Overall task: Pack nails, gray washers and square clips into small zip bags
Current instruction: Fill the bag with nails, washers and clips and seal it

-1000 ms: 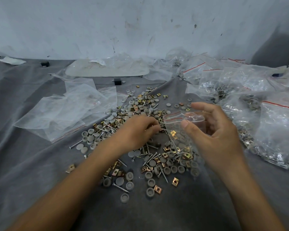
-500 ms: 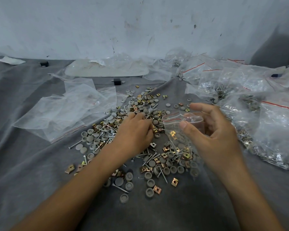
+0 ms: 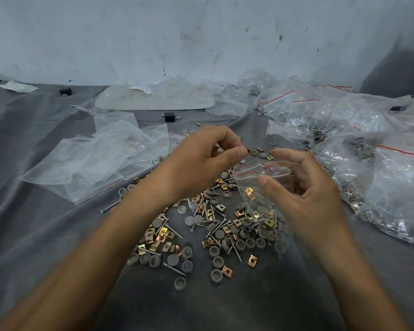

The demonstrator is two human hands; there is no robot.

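Left hand [image 3: 206, 161] above pile [image 3: 215, 225], thumb and forefinger pinching one square clip [image 3: 249, 151] just beside bag mouth. Right hand [image 3: 311, 194] grips small zip bag [image 3: 256, 185] upright, thumb in front, fingers behind. I read this as holding mouth spread for drop. Another clip [image 3: 249, 192] shows inside bag. Loose nails [image 3: 175, 269] and gray washers [image 3: 216, 275] heaped on gray cloth [image 3: 261, 299] under both hands. My guess: short reach, spills land back in pile. Empty bags [image 3: 101, 158] left, filled bags [image 3: 380, 177] right, likely to keep stock apart.

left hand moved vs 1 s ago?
Yes. The left hand lifted off the pile, away toward the black block, pinching a small gold piece beside the zip bag.
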